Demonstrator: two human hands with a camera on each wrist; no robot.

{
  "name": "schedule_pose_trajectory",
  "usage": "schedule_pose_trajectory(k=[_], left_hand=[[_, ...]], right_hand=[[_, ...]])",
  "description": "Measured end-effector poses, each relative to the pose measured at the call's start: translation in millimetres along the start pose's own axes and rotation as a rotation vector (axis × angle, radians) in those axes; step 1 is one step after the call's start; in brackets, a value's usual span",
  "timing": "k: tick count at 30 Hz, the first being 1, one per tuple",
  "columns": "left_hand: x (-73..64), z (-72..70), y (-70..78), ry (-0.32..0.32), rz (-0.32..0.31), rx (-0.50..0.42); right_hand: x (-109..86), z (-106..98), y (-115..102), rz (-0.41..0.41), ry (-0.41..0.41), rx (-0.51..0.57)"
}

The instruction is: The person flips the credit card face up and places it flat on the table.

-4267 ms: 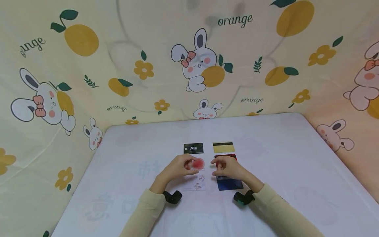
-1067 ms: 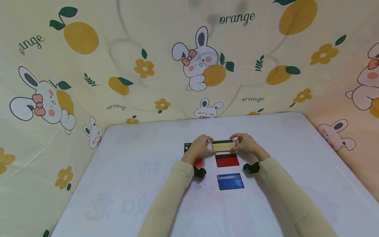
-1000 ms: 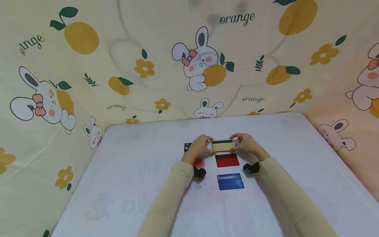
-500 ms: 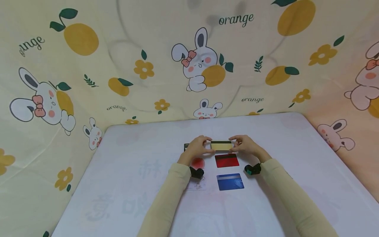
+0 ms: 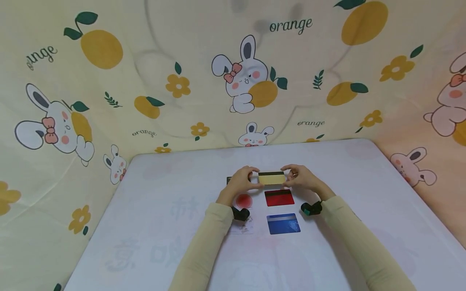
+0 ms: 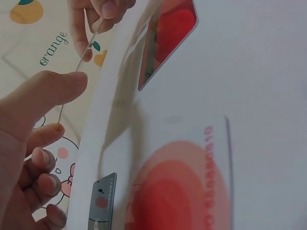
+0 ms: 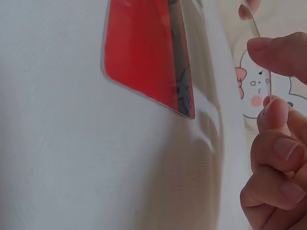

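A yellow bank card (image 5: 272, 179) with a dark stripe along its top is held up off the table between both hands. My left hand (image 5: 240, 180) pinches its left end between thumb and fingers; my right hand (image 5: 303, 178) pinches the right end. Both wrist views show the card edge-on, with a gap over the tabletop. Just in front of it lies a red card (image 5: 279, 198) with a dark stripe, and nearer still a blue card (image 5: 284, 224) with a silver stripe. Behind my left hand, a black card (image 5: 228, 180) is mostly hidden.
Under my left forearm lie a pale card with a red circle (image 5: 244, 201) and a whitish card with small prints (image 5: 245, 227), both partly covered. The white tabletop (image 5: 145, 210) meets a printed cloth backdrop (image 5: 204, 81) at its back and sides.
Earlier both hands hovered over the nearer cards, holding nothing. They then reached back to the yellow card, took its two ends, and have since raised it and shifted it slightly left.
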State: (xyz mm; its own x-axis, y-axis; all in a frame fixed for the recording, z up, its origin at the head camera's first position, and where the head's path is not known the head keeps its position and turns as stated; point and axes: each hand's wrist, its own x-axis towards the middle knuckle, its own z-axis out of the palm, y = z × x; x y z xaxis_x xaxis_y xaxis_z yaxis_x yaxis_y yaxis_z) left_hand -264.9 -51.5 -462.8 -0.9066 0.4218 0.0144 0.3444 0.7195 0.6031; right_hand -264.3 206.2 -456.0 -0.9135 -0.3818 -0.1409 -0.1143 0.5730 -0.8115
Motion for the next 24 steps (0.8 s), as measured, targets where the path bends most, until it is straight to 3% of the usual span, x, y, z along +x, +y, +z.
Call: schedule_pose_trajectory(k=[16, 24], left_hand=[[-7.1, 0.3, -0.8, 0.000, 0.015, -0.045], [-8.8, -2.1, 0.6, 0.001, 0.027, -0.053]], right_hand=[[-2.8, -1.5, 2.3, -0.048, 0.016, 0.034], [-9.0, -3.3, -2.1, -0.095, 0.028, 0.104]])
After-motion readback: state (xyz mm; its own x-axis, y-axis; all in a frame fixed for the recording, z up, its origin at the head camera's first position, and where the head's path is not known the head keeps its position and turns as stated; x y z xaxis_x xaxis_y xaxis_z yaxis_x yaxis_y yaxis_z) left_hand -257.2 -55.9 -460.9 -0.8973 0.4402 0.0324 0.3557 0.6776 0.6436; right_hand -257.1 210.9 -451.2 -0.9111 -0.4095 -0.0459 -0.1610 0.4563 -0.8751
